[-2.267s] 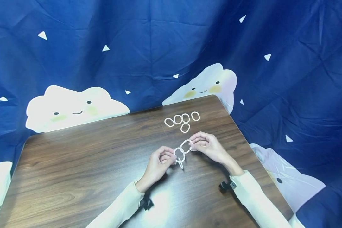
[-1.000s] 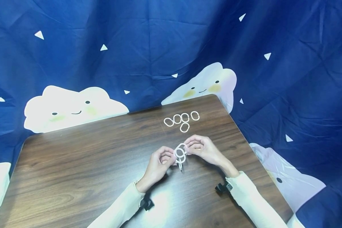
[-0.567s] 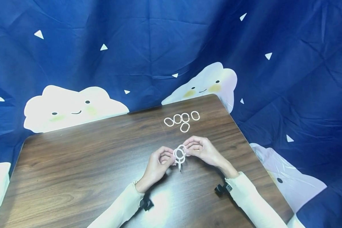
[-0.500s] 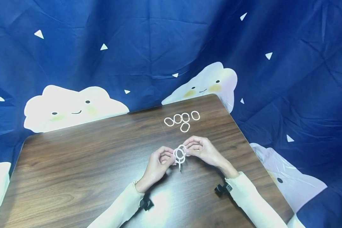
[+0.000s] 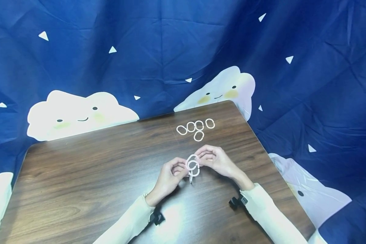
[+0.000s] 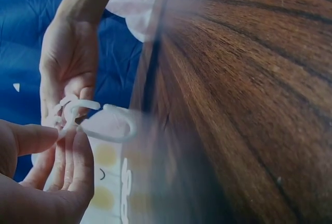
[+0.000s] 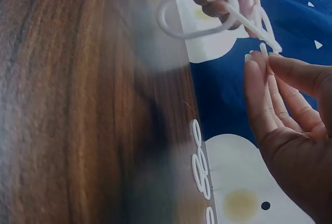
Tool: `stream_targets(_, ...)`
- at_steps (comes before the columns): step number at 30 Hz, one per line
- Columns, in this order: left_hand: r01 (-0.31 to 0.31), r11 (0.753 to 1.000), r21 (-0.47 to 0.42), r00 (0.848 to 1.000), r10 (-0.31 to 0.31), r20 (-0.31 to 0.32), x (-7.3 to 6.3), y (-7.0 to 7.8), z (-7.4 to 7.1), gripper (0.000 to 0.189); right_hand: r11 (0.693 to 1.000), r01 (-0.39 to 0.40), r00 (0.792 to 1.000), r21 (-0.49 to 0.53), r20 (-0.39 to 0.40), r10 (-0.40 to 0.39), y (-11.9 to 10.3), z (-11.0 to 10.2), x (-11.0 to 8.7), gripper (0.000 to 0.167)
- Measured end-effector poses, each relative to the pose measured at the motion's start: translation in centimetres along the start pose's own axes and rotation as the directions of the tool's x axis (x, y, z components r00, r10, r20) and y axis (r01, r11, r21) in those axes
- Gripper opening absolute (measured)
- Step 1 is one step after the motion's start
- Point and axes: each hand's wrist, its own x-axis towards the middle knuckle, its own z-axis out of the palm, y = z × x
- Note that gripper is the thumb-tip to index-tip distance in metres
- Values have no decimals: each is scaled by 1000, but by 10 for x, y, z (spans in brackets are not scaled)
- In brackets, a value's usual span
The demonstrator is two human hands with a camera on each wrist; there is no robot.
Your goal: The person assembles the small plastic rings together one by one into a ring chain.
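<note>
Three white plastic oval links with gaps are bunched between the two hands, above the table. In the head view the upper link (image 5: 192,155) overlaps the middle one (image 5: 198,173), and another (image 5: 191,180) hangs edge-on below. My left hand (image 5: 169,176) pinches the middle link between thumb and fingers. From the other side my right hand (image 5: 215,160) pinches the upper link by thumb and fingertips. The hanging link (image 6: 135,125) sticks out sideways in the left wrist view, its gap showing. In the right wrist view its loop (image 7: 162,16) is beside the left fingers.
Several more white links (image 5: 194,126) lie flat near the far right edge of the brown wood-grain table (image 5: 94,169). A blue curtain (image 5: 158,51) with printed clouds hangs behind it. Small black cameras (image 5: 157,217) are strapped at both wrists.
The right hand has moved left and slightly down, bringing its link from beside the left hand's link to overlapping it. Most recently that link has shifted slightly left and up. The left hand has barely moved.
</note>
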Motion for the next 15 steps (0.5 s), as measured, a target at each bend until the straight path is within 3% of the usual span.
stream_targets(8,18,999,28,1000,-18,-7,-3,-2,-3,24,999,-35,998,26,-59,36,-11,-11,-1,25)
stream_targets(15,1,1000,27,1000,-1,-14,-2,-5,-4,24,999,-32,998,19,-58,33,-14,-13,-2,25)
